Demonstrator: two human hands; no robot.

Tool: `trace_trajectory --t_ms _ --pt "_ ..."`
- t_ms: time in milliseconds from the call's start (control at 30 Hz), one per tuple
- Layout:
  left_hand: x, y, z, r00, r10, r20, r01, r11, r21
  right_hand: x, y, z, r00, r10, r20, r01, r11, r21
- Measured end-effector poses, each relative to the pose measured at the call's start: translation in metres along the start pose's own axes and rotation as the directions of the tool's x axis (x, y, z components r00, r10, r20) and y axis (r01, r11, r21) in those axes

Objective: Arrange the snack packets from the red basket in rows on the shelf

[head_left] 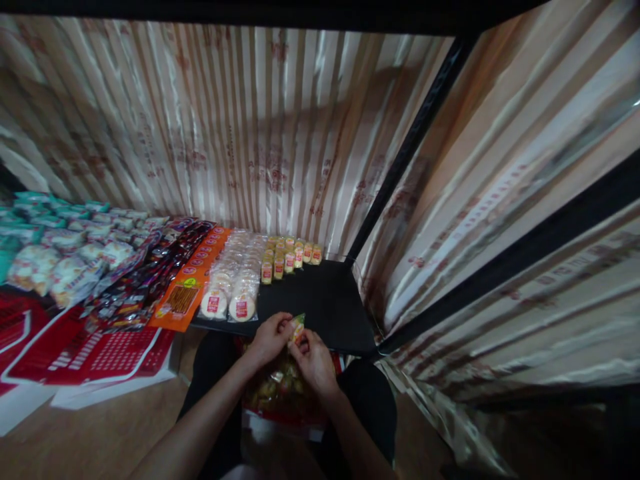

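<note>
Pale, shiny curtains (pixel 275 133) with brown stripes are hung behind, and a black shelf (pixel 333 300) is framed by dark posts. And here, just over the shelf's near edge, a small packet (pixel 299 327) is being held up! Green is shown at its top, yellowish lower down; its print is too blurred to be read. It is tilted, its long axis slanted from seven o'clock to one, the green end pointed at one. Both grips are closed on it, pinched by the fingertips of the left hand (pixel 273 338) and the right hand (pixel 316 363). At twelve o'clock from it, yellow packs (pixel 289 258) are lined up; at ten, round white packs (pixel 235 287). At six, between the knees, a bulging clear bag (pixel 277 390) is seen.
</note>
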State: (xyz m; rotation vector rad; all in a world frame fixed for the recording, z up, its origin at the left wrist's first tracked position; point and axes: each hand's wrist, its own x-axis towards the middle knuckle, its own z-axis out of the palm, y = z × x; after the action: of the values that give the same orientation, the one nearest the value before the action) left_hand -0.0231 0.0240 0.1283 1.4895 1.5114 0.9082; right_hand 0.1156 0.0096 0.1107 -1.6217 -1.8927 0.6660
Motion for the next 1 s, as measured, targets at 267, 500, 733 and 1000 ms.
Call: trace_trajectory --t_ms 267,500,733,1000 --pt "0.015 0.004 0.012 0.995 -0.027 -0.101 0.017 0.995 -0.097 0.054 0.003 0.011 0.977 0.046 -0.208 -0.052 0.998 -0.026" --pt "0.04 -0.009 0.02 0.991 -0.081 -0.106 0.078 0.996 -0.037 0.075 0.018 0.033 0.985 0.085 -0.15 -0.073 0.994 0.084" --pt "0.063 -0.003 0.022 0.987 -0.09 -0.133 0.101 0.992 0.075 0.096 0.02 0.043 0.982 0.092 -0.168 -0.059 0.98 0.189" --pt "0.097 0.003 0.017 0.984 -0.095 -0.154 0.135 0.951 0.28 0.133 0.016 0.047 0.957 0.127 -0.261 -0.05 0.958 0.281"
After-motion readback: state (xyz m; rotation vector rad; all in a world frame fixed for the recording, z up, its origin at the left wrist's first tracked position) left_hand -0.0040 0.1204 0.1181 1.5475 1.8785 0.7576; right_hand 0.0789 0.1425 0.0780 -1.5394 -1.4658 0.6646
